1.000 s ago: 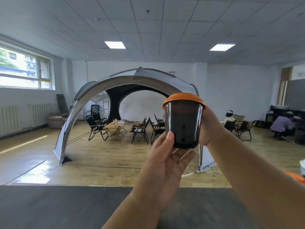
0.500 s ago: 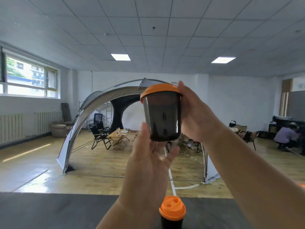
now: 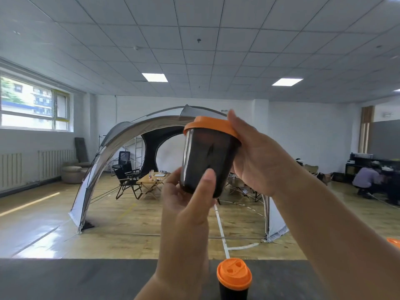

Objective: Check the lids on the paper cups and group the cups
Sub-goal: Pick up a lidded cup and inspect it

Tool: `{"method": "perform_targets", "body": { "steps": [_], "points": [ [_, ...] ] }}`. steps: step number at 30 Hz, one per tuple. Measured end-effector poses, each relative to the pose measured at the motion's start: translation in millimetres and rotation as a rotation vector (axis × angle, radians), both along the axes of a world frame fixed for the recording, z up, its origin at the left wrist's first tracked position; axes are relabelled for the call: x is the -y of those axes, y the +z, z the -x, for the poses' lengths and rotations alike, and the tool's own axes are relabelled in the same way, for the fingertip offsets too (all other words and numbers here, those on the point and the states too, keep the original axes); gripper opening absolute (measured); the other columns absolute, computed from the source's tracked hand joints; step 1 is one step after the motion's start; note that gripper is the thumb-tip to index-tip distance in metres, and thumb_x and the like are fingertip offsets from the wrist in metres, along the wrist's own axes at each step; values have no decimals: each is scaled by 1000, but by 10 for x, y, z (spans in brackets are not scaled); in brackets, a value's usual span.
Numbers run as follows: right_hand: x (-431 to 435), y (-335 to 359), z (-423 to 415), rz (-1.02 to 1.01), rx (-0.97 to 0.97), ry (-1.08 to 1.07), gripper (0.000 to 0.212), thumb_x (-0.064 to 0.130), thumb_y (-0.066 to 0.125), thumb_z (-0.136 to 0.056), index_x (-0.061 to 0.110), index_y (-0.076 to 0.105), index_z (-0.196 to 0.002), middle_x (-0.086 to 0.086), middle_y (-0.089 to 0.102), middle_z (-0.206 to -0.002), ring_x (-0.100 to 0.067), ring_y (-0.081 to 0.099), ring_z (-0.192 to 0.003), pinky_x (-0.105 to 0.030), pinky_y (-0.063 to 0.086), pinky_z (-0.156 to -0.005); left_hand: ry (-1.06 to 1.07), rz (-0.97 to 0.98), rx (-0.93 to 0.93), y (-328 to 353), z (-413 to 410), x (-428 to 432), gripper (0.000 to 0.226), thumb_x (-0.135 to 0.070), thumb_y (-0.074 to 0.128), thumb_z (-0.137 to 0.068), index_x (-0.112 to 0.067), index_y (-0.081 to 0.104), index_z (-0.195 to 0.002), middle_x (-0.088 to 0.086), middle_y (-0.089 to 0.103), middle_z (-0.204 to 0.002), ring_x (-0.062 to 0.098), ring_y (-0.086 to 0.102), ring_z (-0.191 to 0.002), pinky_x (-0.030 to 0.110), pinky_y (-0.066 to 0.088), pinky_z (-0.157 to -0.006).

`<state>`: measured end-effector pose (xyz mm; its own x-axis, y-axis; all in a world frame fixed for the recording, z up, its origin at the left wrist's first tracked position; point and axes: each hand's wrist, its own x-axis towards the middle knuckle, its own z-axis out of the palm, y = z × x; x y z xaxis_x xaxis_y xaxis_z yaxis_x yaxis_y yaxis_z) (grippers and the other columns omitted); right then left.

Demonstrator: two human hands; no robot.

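Note:
A black paper cup point(image 3: 204, 161) with an orange lid point(image 3: 211, 126) is held up in front of me, tilted a little to the right. My left hand point(image 3: 188, 204) grips its base, thumb across the lower wall. My right hand point(image 3: 257, 156) wraps the right side, fingers lying along the lid's rim. A second black cup with an orange lid point(image 3: 234, 276) stands upright on the dark table point(image 3: 75, 278) below. An orange lid edge point(image 3: 394, 242) shows at the far right, behind my right forearm.
Beyond the table's far edge lies a wooden floor with a large dome tent point(image 3: 129, 135), folding chairs and a low table. A person point(image 3: 368, 178) crouches at the far right by shelves.
The view has tipped down slightly, showing more of the standing cup. The held cup has tilted rightward and my right fingers have shifted up along the lid's rim.

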<state>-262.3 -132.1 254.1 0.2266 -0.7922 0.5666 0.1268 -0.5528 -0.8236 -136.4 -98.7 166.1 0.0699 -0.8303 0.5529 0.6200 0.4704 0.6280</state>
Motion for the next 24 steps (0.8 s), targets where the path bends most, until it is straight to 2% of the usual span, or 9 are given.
{"method": "perform_targets", "body": {
  "steps": [4,6,9,11,13,14,18,21,24],
  "points": [
    [-52,38,-89,11,-4,-113,71,58,65,-74,8,63,-124,-18,67,-119,-30,66,-110,-49,48,-100,16,38,9,-31,13,-28,63,-52,76,-54,-38,52,-111,-9,70,-102,6,68,-93,29,47,-79],
    [-39,59,-120,-20,70,-113,59,52,65,-77,8,65,-115,-16,68,-106,-29,66,-102,-47,50,-98,-161,43,-79,-16,-34,-50,54,-47,77,-63,-35,56,-111,-5,70,-109,11,69,-99,37,54,-80],
    [22,-14,-146,-142,124,-22,75,55,70,-71,4,61,-124,-17,66,-108,-29,65,-97,-42,54,-90,-450,48,-253,17,-78,-96,38,-34,64,-84,-25,58,-120,6,68,-120,24,65,-113,48,57,-83],
    [45,-63,-185,-210,162,93,69,60,61,-73,6,65,-115,-16,69,-101,-29,68,-88,-37,57,-78,-486,18,-298,18,-88,-103,35,-21,56,-86,-23,57,-122,10,69,-118,27,66,-111,48,57,-83],
    [64,-88,-219,-240,181,155,62,60,50,-77,9,68,-106,-14,71,-94,-28,70,-82,-34,57,-71,-467,19,-300,3,-96,-80,38,-13,56,-86,-19,56,-123,11,70,-116,26,68,-106,46,57,-84],
    [68,-88,-242,-227,174,156,62,60,48,-80,9,67,-110,-15,71,-98,-29,70,-86,-35,57,-74,-449,25,-289,2,-111,-68,40,-14,60,-86,-16,55,-126,12,69,-117,25,69,-105,46,57,-85],
    [112,-129,-259,-34,113,-24,74,65,45,-87,10,51,-138,-18,59,-133,-34,57,-123,-54,44,-103,-238,73,-176,-12,-254,52,54,-21,64,-78,-11,53,-130,8,70,-113,22,68,-105,43,55,-90],
    [-13,-257,-310,67,-14,-196,80,71,59,-70,18,55,-131,-12,64,-125,-32,61,-118,-57,46,-101,-9,158,-16,-43,-317,123,47,-19,70,-74,-23,61,-120,3,71,-108,17,69,-100,34,55,-85],
    [-100,-362,-365,91,29,-239,79,60,74,-61,15,59,-123,-12,69,-112,-28,67,-106,-54,52,-95,-34,178,-10,-95,-316,175,50,-17,78,-68,-32,63,-113,-3,69,-106,11,70,-94,21,56,-72]
  ]
}}
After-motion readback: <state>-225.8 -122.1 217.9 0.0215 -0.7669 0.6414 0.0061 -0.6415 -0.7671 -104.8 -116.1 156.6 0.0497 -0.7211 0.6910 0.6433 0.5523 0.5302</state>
